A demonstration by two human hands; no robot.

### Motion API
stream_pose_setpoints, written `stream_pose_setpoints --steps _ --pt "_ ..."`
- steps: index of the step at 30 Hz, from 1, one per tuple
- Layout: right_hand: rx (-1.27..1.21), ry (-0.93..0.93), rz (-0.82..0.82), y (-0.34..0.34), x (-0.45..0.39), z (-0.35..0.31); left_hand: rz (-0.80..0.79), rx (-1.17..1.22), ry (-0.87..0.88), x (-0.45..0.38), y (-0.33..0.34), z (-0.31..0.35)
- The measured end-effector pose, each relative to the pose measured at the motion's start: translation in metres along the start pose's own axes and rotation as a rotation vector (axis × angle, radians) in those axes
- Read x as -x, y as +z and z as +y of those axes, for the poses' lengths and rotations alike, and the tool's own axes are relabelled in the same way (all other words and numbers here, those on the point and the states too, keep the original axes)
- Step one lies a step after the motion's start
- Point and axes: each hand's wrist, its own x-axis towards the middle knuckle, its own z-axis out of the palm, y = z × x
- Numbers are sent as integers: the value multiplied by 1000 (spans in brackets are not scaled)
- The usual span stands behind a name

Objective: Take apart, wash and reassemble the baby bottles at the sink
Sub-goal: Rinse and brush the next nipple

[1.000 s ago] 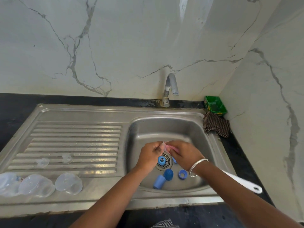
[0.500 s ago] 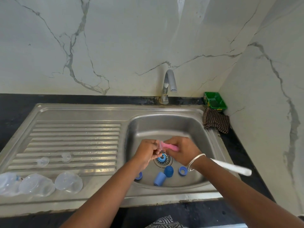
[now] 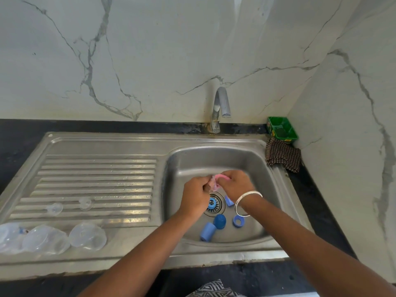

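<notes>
Both hands meet over the steel sink basin (image 3: 252, 159): left hand (image 3: 196, 195) pinches a small soft clear teat (image 3: 212, 182), right hand (image 3: 236, 184) grips a pink brush (image 3: 222, 177). Wet silicone probably slips, so hold its thicker base.

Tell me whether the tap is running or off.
Off: no water falls from the curved steel tap into the steel sink basin.

White handle no longer visible

Pink item (image 3: 216, 180) blurred betw hands, unidentifiable
</notes>
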Motion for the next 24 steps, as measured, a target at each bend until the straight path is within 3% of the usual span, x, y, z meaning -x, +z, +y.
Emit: stream_pose_setpoints --steps 2,4,5,7,11,14,19,21,24 --pt "-301 304 -63 0 0 -11 32 -172 151 0 0 -9" --pt "-460 446 -94 -2 1 -17 50 -231 202 -1 -1 -10" --pt "-464 424 -102 -2 0 -17 62 -220 178 -1 -2 -7" --pt "-291 209 -99 0 -3 -11 71 -101 30 -3 -5 2" --pt "240 -413 -51 0 -7 12 -33 563 -577 -14 -11 16" --pt "406 -649 -77 -14 -10 29 -115 904 -944 -18 -15 22" --pt "481 -701 -120 -40 -22 49 -208 1105 -1124 -21 0 25" --pt "443 -619 -96 -47 -29 58 -205 1017 -1092 -28 10 28" --pt "257 -428 46 -56 -38 74 -154 670 -892 -40 22 31"
